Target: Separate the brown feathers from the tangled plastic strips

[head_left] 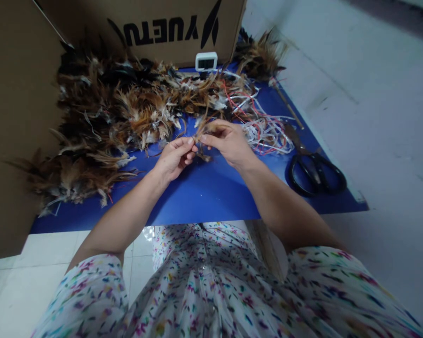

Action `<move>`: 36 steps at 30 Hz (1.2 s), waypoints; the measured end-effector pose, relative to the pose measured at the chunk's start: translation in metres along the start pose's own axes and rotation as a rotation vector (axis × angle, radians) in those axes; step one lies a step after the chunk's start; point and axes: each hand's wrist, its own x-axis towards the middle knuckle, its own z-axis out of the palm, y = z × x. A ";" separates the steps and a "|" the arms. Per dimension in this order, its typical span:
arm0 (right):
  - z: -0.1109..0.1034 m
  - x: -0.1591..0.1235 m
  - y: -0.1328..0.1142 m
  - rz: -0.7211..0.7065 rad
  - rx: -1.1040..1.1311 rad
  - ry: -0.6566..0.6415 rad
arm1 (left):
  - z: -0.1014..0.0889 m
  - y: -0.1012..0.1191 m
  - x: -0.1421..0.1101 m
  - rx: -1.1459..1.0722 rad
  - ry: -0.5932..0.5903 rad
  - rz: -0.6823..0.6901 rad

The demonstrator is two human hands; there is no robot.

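Over the blue tabletop, my two hands meet at the middle. My left hand pinches the base of a few brown feathers between thumb and fingertips. From the other side my right hand grips the same small bunch, its thumb and forefinger close to the left fingertips. The feather tips point up and away from me. A small feather tuft shows just below the fingertips; whether it is joined to the bunch I cannot tell. Behind the hands spreads a large heap of brown and black feathers.
Black-handled scissors lie at the right, beside tangled white and red strings. A thin stick lies near the right edge. A small white digital display stands before a cardboard box; another cardboard panel borders the left.
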 end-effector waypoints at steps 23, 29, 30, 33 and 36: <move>0.003 -0.001 0.010 -0.018 0.027 -0.025 | -0.002 -0.008 0.003 0.166 0.015 0.235; 0.004 -0.002 0.010 -0.080 -0.096 -0.010 | -0.004 -0.011 0.006 0.269 0.026 0.286; 0.004 -0.002 0.010 -0.082 -0.091 -0.005 | -0.005 -0.011 0.006 0.279 0.023 0.289; 0.004 -0.002 0.011 -0.076 -0.083 0.016 | -0.008 -0.012 0.008 0.325 0.006 0.311; 0.005 -0.002 0.009 -0.024 -0.090 0.041 | -0.011 -0.014 0.009 0.442 0.035 0.412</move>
